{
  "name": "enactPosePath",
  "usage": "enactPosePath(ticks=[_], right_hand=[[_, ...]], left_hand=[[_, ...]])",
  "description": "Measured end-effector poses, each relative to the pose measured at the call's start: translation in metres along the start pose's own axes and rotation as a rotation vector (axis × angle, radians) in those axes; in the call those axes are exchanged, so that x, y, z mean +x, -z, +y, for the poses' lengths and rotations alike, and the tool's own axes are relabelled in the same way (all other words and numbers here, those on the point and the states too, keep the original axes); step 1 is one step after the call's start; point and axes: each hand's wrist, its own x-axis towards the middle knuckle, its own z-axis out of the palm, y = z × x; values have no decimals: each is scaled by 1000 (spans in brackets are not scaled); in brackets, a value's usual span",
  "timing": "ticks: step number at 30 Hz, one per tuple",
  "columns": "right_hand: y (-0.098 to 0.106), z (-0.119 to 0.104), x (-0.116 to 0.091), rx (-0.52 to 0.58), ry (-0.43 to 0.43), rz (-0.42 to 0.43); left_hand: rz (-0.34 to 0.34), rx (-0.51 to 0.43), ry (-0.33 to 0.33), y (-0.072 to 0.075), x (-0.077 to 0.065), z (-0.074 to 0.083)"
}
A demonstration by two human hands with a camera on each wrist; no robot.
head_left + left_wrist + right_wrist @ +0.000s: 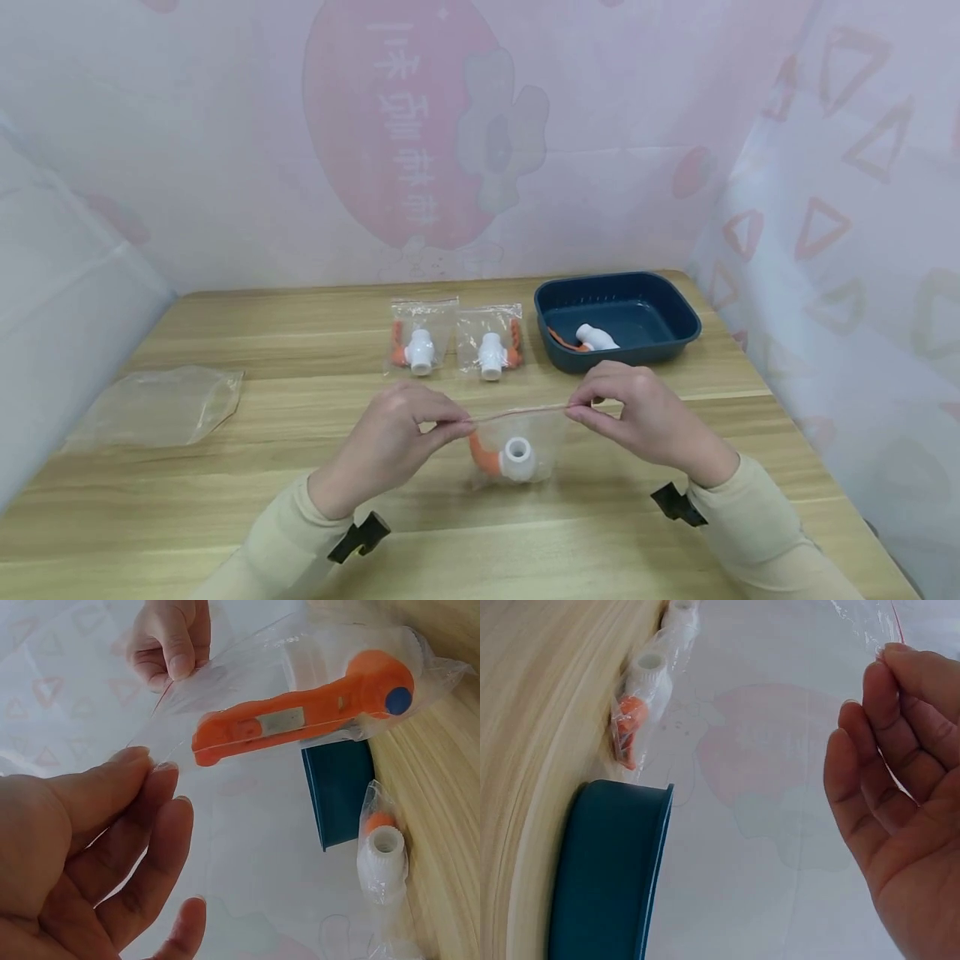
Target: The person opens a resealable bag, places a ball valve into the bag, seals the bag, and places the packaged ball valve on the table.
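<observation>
A clear zip bag is stretched between both hands near the front middle of the table. Inside it lies a white plastic ball valve with an orange handle. My left hand pinches the bag's top left corner between thumb and forefinger. At the other end of the red-edged seal, my right hand pinches the top right corner. The seal runs in a nearly straight line from hand to hand. In the right wrist view, only a bit of the bag shows at the fingertips.
Two bagged valves, one left and one right, lie behind the hands. At the back right stands a dark blue basket with a loose valve in it. A clear plastic bag lies at the left on the wooden table.
</observation>
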Motion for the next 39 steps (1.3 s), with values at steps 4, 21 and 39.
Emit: enactPosePath(ticks=[4, 21, 39], right_hand=[[0, 2, -2, 11, -34, 2], [-3, 3, 1, -30, -70, -34], [-15, -4, 9, 24, -18, -71]], left_hand=[[-8, -14, 59, -1, 2, 2], [-23, -43, 67, -3, 4, 3], [-53, -99, 48, -4, 6, 6]])
